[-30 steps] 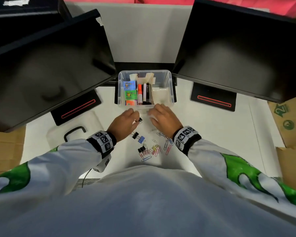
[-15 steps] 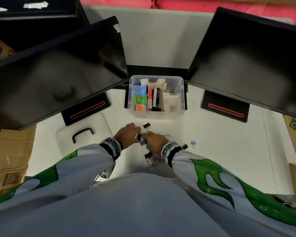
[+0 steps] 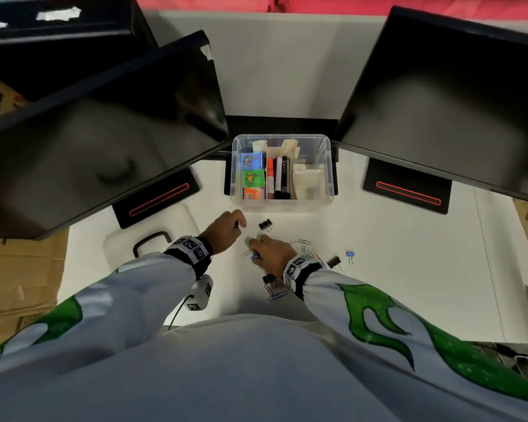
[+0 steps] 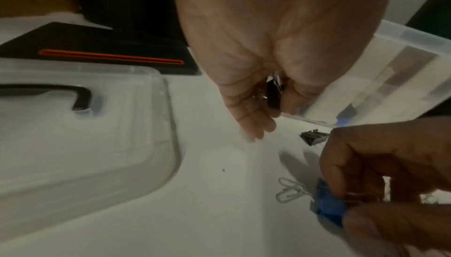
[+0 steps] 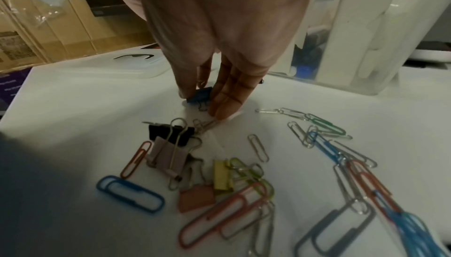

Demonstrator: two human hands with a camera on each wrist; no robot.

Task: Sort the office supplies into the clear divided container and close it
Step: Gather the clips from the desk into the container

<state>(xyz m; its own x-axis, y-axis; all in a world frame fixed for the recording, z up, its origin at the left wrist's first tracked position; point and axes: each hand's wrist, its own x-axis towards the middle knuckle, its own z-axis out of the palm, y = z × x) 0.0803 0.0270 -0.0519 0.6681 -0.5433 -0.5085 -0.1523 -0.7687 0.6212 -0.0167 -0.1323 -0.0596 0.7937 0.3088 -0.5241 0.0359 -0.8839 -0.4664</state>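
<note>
White bench under two monitors: my right hand pinches a blue binder clip, left hand holds a black one. I'd lift both straight, clear of loose paperclips.

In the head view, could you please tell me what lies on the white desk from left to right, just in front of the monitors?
Clear lid with black handle → left hand → lone black binder clip → right hand → loose paper clips → black binder clip → small blue binder clip.
</note>
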